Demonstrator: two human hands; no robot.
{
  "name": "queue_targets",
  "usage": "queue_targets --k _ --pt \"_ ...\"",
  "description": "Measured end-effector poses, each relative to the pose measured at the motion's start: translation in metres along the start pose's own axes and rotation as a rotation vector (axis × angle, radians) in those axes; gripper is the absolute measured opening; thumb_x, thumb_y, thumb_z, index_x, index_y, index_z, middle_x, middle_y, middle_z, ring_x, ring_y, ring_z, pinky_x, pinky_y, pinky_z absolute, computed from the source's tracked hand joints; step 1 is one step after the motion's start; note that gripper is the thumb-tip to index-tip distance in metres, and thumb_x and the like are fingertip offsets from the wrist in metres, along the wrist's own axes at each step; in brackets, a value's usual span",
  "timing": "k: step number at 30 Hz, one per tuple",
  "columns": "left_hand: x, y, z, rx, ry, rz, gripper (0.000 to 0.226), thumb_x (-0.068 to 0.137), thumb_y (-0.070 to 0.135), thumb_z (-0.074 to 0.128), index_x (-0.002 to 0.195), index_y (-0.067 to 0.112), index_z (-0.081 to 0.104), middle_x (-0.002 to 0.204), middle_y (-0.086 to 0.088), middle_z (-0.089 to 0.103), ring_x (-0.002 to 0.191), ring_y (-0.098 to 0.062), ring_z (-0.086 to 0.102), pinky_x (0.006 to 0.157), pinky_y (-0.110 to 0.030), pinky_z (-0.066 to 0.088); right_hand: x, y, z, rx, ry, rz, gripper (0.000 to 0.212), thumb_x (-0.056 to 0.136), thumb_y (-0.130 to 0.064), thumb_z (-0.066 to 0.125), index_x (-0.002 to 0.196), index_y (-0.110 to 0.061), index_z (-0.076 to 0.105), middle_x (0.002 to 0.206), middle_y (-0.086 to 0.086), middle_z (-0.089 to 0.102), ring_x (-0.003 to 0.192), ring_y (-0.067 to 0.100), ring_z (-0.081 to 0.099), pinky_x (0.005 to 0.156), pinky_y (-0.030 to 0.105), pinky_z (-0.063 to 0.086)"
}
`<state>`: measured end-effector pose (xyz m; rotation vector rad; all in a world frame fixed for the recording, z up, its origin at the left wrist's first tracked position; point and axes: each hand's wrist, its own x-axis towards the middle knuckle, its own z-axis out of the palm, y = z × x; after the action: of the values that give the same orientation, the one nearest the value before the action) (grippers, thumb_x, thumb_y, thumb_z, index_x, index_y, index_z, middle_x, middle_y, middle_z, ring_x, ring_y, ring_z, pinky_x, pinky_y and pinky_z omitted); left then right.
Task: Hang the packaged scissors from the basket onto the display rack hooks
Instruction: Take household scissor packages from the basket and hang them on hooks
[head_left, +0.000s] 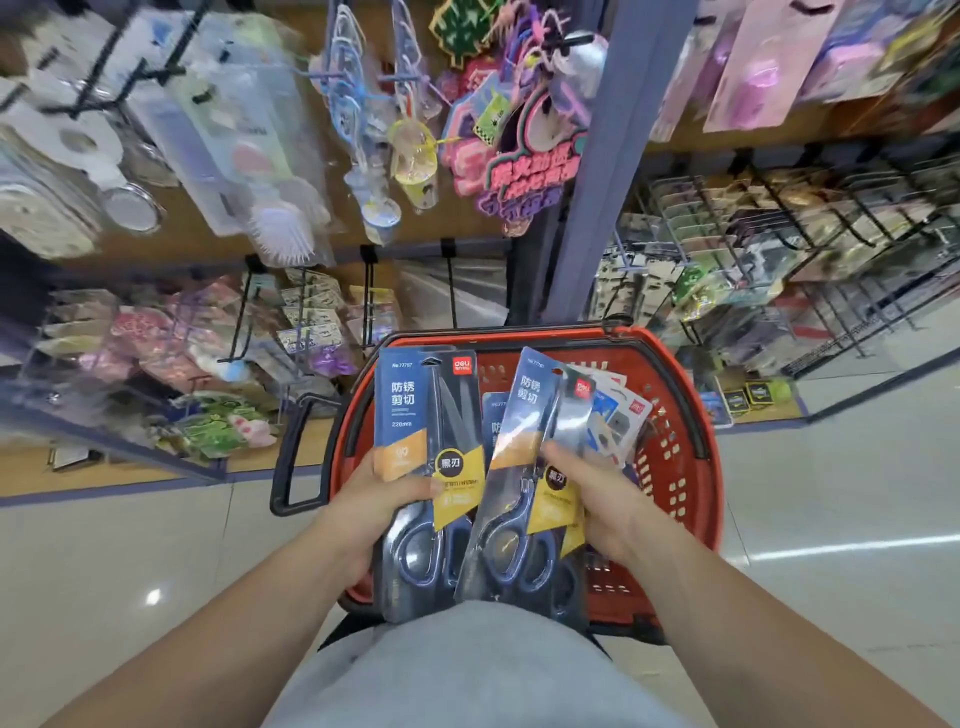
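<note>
Packs (618, 415) are lying in the red basket (675, 467) — above it the left hand (374, 499) is gripping one scissors pack (428, 415) reading "220mm", the right hand (597, 499) gripping another scissors pack (535, 431), both bearing red "deli" tags.

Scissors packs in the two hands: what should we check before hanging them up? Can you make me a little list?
1. Left hand grips the left pack: ok.
2. Right hand grips the right pack: ok.
3. Tops of both packs uncovered, ready to hook: ok.
4. Both packs lifted above the red basket: ok.
5. Free hook on the display rack: cannot tell, it is blurred.
</note>
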<state>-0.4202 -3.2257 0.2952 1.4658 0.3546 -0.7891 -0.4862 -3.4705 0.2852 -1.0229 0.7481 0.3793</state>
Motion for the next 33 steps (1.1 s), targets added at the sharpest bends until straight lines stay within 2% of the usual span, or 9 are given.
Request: queue_targets --k 4,7,10,12,15,19,26,30,33 --pt "0.004 -0.002 -0.007 -0.06 0.08 -0.005 0.091 0.045 0.012 0.093 0.13 0.009 0.061 0.117 -0.018 0.078 0.106 -0.04 0.075 0.099 -0.054 0.058 0.01 0.026 -0.008 -0.045 0.147 -0.063 0.047 0.082 0.002 0.082 0.125 -0.01 0.065 0.099 0.008 0.081 0.081 0.019 0.079 0.063 0.026 0.06" --pt "0.004 -0.002 -0.017 -0.129 0.172 -0.007 0.096 0.048 0.011 0.093 0.136 0.012 0.056 0.115 -0.018 0.078 0.099 -0.039 0.077 0.086 -0.05 0.063 0.035 0.026 -0.018 0.045 0.277 -0.043 0.05 0.078 -0.002 0.087 0.121 -0.009 0.062 0.1 0.012 0.08 0.089 0.029 0.078 0.082 0.044 0.063" --pt "-0.001 0.0 -0.024 -0.146 0.202 0.012 0.05 0.077 -0.005 0.081 0.121 0.007 0.063 0.097 -0.014 0.081 0.075 -0.027 0.079 0.06 -0.035 0.063 0.052 0.015 -0.017 0.031 0.29 -0.005 0.068 0.062 -0.013 0.096 0.121 -0.007 0.062 0.101 0.018 0.079 0.094 0.04 0.077 0.091 0.063 0.059" --pt "-0.007 0.002 -0.026 -0.161 0.219 0.021 0.033 0.083 -0.009 0.074 0.108 0.01 0.066 0.088 -0.011 0.08 0.066 -0.022 0.077 0.055 -0.031 0.062 0.065 0.014 -0.015 -0.041 0.329 0.01 0.06 0.064 -0.014 0.095 0.114 -0.006 0.063 0.095 0.017 0.078 0.09 0.04 0.077 0.084 0.058 0.063" --pt "-0.015 0.003 -0.03 -0.193 0.246 0.05 0.051 0.063 0.003 0.079 0.112 0.013 0.067 0.095 -0.01 0.08 0.071 -0.023 0.078 0.058 -0.031 0.062 0.08 0.014 -0.011 -0.359 0.472 -0.033 0.043 0.082 -0.017 0.088 0.112 -0.008 0.058 0.095 0.008 0.069 0.083 0.024 0.067 0.071 0.037 0.059" --pt "-0.024 -0.002 -0.038 -0.199 0.27 0.05 0.048 0.068 -0.002 0.08 0.113 0.011 0.067 0.1 -0.014 0.08 0.076 -0.026 0.078 0.063 -0.035 0.065 0.094 0.018 -0.009 -0.498 0.58 -0.089 0.067 0.078 -0.026 0.092 0.122 -0.006 0.046 0.108 0.011 0.063 0.095 0.031 0.063 0.091 0.049 0.057" --pt "-0.027 -0.001 -0.052 -0.21 0.23 0.057 0.059 0.062 -0.003 0.083 0.117 0.012 0.066 0.104 -0.017 0.08 0.079 -0.028 0.079 0.064 -0.036 0.065 0.093 0.027 -0.007 -0.772 0.664 -0.233 0.052 0.076 -0.033 0.092 0.105 -0.017 0.052 0.109 0.002 0.047 0.096 0.031 0.058 0.086 0.041 0.05" --pt "-0.019 0.004 -0.07 -0.206 0.206 0.035 0.032 0.087 -0.006 0.068 0.114 0.012 0.067 0.104 -0.017 0.08 0.078 -0.028 0.079 0.062 -0.036 0.064 0.091 0.032 0.005 -0.686 0.65 -0.27 0.041 0.083 -0.025 0.087 0.104 -0.019 0.053 0.089 -0.005 0.063 0.091 0.03 0.065 0.077 0.039 0.051" --pt "-0.011 0.008 -0.092 -0.233 0.166 0.028 0.032 0.091 -0.005 0.066 0.118 0.012 0.066 0.102 -0.014 0.081 0.079 -0.027 0.079 0.066 -0.037 0.064 0.087 0.04 0.019 -0.638 0.656 -0.301 0.036 0.087 -0.022 0.084 0.106 -0.018 0.053 0.086 -0.005 0.067 0.086 0.027 0.066 0.076 0.039 0.051"
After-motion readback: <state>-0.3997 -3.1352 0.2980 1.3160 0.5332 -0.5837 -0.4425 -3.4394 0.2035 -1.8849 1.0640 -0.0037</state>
